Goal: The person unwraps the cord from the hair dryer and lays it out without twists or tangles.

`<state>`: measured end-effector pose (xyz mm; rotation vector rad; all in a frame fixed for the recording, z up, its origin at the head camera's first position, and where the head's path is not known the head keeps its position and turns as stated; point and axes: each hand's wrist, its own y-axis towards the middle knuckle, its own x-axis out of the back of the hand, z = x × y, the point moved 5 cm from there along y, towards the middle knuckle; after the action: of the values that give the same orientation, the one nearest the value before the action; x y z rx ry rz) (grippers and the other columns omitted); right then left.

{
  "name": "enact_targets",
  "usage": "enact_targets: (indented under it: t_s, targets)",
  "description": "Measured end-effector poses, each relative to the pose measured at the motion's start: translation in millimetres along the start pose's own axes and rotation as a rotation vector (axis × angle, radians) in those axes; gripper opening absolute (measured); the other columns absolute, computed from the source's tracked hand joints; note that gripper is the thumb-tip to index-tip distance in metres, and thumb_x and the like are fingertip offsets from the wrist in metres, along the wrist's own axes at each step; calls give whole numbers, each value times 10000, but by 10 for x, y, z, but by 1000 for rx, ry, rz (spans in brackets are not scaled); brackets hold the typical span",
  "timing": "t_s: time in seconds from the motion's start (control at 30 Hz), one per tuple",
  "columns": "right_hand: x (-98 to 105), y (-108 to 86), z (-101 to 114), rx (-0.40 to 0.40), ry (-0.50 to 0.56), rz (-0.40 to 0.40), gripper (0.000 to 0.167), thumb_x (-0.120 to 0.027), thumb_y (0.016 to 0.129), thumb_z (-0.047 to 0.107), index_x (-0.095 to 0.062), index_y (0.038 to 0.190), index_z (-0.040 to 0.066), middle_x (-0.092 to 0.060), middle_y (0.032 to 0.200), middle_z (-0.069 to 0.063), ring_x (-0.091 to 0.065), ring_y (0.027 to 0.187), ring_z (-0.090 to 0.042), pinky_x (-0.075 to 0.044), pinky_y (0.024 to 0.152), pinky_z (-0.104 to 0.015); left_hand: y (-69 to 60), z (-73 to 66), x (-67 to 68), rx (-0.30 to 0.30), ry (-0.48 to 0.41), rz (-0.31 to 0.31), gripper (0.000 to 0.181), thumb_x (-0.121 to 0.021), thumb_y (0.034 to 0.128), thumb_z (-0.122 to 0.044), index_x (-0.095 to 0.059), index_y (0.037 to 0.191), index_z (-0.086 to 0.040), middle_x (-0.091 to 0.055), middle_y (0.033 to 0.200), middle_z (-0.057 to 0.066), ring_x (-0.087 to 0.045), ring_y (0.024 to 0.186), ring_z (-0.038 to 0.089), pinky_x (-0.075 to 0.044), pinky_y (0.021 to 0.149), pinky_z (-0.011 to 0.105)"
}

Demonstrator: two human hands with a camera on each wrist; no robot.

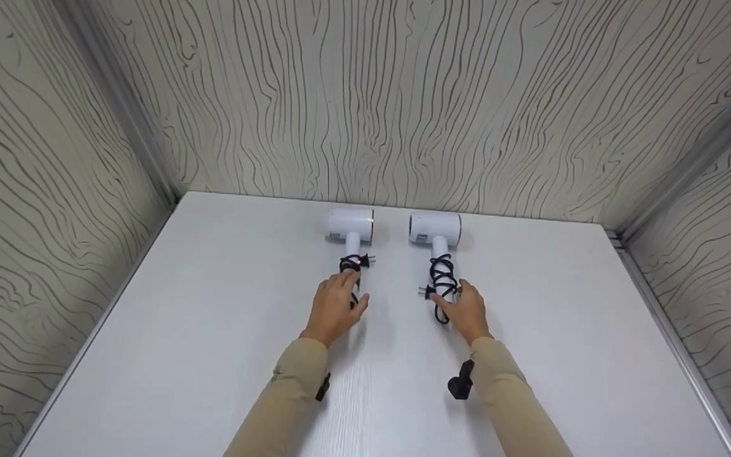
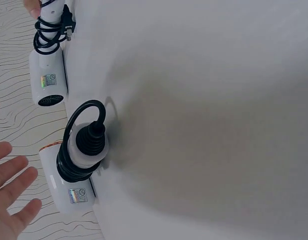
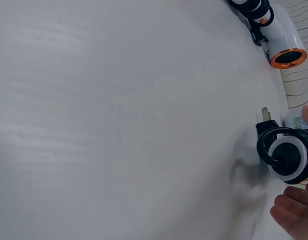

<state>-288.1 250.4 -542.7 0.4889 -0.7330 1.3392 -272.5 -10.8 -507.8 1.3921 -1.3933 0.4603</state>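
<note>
Two white hair dryers lie side by side at the back of the white table, black cords wound round their handles. Over the handle of the left hair dryer (image 1: pixel 350 224) is my left hand (image 1: pixel 334 308); the left wrist view shows its fingers (image 2: pixel 14 172) spread and apart from the dryer. My right hand (image 1: pixel 466 311) is at the handle of the right hair dryer (image 1: pixel 435 228), thumb on one side, fingers (image 3: pixel 293 210) on the other. Its fingers look loosely extended; contact is unclear. Each cord's plug (image 1: pixel 429 292) sticks out beside its handle.
The white table (image 1: pixel 226 317) meets a wood-grain patterned back wall (image 1: pixel 340 114) just behind the dryers. Similar panels stand left and right, with metal rails (image 1: pixel 676 343) along the sides. A black wrist device (image 1: pixel 460 381) hangs under the right sleeve.
</note>
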Motion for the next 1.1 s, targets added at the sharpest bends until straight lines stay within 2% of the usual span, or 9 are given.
enact_targets:
  t_s: [0.2,0.37,0.6,0.83,1.1]
  targets:
    - [-40,45,2,-26,42,-5,813,-682,879,330,-311,1410,-161,-395,1427,-369,-395,1347,-470,-365,1146,-529,-34,-6,-44,13,-10,-8,423,-620,920,-322,-606,1245,-51,-639,1250,106,-604,1159,262,-515,996,419]
    - [-76,78,-14,-39,76,-2,803,-700,864,277,-310,1400,-175,-433,1387,-374,-454,1293,-461,-410,1102,-525,-66,-6,-70,35,-41,-1,407,-600,932,-321,-613,1241,-57,-642,1250,97,-606,1156,254,-517,993,403]
    - [-142,137,-24,-66,142,-1,706,-694,865,232,-370,1358,-157,-511,1285,-330,-529,1155,-409,-466,993,-486,-84,-15,-85,16,-46,-23,370,-580,948,-307,-628,1212,-53,-654,1210,96,-608,1136,246,-525,961,398]
    - [-138,160,-1,-160,168,-18,595,-611,908,134,-362,1357,-166,-478,1335,-353,-492,1234,-434,-441,1060,-490,-103,-30,-125,39,-73,22,377,-546,969,-329,-625,1226,-65,-636,1255,92,-596,1176,239,-522,983,387]
    - [-122,144,-58,-257,239,-23,603,-580,911,116,-310,1381,-148,-440,1357,-338,-457,1259,-425,-428,1080,-483,-114,11,-117,38,-90,8,351,-540,973,-310,-642,1203,-64,-641,1246,99,-601,1161,246,-530,962,390]
